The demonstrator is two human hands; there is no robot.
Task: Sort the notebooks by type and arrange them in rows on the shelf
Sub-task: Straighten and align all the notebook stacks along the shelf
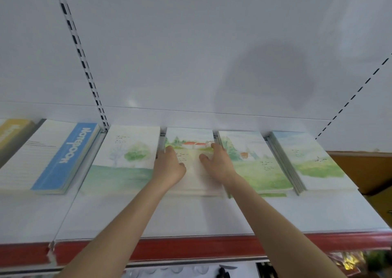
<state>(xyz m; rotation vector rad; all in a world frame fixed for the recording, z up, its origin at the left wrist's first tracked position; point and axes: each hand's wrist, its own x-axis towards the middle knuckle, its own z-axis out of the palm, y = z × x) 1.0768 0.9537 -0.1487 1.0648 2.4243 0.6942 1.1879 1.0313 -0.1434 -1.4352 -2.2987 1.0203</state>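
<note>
Notebooks (256,163) lie flat in stacks, one row along the back of the white shelf (191,218). From the L: yellow stack (10,131), blue stack (65,156), then 4 watercolour-cover stacks. Both hands are on the red-roof stack (191,142), 2nd of the 4. Left hand (169,165) lies by its L edge, right hand (216,161) by its R edge w/ thumb spread. Fingers of both look fairly straight, pressing the cover, gripping nothing. Pic is blurred there.
</note>
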